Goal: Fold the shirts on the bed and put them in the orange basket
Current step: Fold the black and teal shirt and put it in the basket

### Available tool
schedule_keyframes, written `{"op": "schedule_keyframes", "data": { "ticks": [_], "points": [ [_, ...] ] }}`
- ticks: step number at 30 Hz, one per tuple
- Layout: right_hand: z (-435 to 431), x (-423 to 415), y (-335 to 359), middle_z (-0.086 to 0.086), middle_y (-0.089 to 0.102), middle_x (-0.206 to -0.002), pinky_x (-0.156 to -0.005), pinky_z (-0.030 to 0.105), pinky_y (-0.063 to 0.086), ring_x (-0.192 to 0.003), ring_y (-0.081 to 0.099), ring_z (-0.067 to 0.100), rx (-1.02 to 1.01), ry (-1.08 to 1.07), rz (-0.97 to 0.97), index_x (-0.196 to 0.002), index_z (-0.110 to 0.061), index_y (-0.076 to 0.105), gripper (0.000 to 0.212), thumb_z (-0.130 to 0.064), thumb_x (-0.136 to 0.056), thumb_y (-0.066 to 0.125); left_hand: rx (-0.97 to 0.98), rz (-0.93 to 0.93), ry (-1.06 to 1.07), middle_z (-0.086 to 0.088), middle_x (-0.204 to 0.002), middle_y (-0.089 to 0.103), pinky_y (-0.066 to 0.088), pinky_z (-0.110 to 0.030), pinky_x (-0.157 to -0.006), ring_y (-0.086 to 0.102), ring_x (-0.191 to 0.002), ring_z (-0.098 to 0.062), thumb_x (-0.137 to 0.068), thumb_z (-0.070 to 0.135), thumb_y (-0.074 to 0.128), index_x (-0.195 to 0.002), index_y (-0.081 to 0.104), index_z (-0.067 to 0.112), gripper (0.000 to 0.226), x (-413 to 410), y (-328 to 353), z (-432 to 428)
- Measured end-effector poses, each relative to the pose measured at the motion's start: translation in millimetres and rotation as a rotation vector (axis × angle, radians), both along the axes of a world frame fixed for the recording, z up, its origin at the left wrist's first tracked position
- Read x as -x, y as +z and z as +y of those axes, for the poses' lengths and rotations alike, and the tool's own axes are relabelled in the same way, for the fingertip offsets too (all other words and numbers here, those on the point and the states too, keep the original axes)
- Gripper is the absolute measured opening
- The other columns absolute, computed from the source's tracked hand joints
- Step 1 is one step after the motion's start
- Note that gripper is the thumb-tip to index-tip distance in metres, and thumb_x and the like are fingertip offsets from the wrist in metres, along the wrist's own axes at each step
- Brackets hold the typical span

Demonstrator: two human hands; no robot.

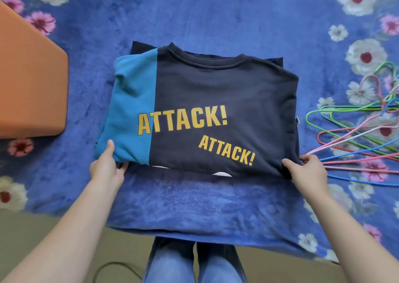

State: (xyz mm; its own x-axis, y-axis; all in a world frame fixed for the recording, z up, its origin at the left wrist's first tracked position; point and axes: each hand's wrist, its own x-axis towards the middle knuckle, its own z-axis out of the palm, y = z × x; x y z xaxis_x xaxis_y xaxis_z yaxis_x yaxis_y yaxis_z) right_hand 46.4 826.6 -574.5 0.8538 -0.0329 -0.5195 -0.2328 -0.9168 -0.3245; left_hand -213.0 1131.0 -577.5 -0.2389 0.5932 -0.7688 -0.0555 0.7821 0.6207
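Note:
A folded navy shirt (216,93) with a teal panel on its left and yellow "ATTACK!" lettering lies flat in the middle of the bed, collar pointing away from me. My left hand (106,166) grips its near left corner, thumb on the teal cloth and fingers under the edge. My right hand (306,170) pinches the near right corner of the same shirt. The orange basket (30,77) stands on the bed to the left, a short gap from the shirt; only its side and corner show.
A blue floral blanket (194,200) covers the bed, its near edge hanging in front of my legs. Several coloured wire hangers (356,136) lie in a pile at the right, close to my right hand. Beige floor shows below.

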Motion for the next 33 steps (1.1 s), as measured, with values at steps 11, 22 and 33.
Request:
{"op": "schedule_keyframes", "data": {
  "ticks": [11, 22, 33],
  "points": [
    [-23.7, 3.3, 5.9, 0.005, 0.064, -0.068, -0.048, 0.018, 0.043, -0.054, 0.055, 0.011, -0.226, -0.015, 0.498, -0.087, -0.001, 0.069, 0.008, 0.001, -0.079, 0.067, -0.142, 0.499, -0.102, -0.006, -0.136, 0.047, 0.046, -0.039, -0.097, 0.054, -0.118, -0.023, -0.088, 0.02, 0.065, -0.131, 0.041, 0.014, 0.05, 15.7, -17.0, 13.8],
    [-10.7, -20.8, 10.2, 0.001, 0.062, -0.081, -0.053, 0.024, 0.032, -0.067, 0.047, 0.019, -0.51, -0.169, 0.588, -0.09, -0.02, 0.066, 0.037, -0.042, -0.063, 0.077, -1.011, 0.737, -1.737, -0.015, -0.158, 0.004, -0.003, -0.039, -0.115, 0.001, -0.146, -0.029, -0.095, 0.044, 0.021, -0.151, 0.01, 0.007, 0.068, -115.6, -28.4, -124.9],
    [45.8, -26.1, 46.7, 0.013, 0.071, -0.079, -0.064, 0.029, 0.058, -0.069, 0.069, 0.024, -0.828, -0.271, 0.906, -0.083, -0.002, 0.071, 0.024, -0.003, -0.062, 0.06, -0.82, 0.8, -1.827, -0.002, -0.147, -0.034, -0.024, -0.031, -0.109, -0.032, -0.137, -0.014, -0.085, 0.057, -0.009, -0.14, -0.025, 0.017, 0.07, -122.1, -52.4, -120.0]
  ]
}}
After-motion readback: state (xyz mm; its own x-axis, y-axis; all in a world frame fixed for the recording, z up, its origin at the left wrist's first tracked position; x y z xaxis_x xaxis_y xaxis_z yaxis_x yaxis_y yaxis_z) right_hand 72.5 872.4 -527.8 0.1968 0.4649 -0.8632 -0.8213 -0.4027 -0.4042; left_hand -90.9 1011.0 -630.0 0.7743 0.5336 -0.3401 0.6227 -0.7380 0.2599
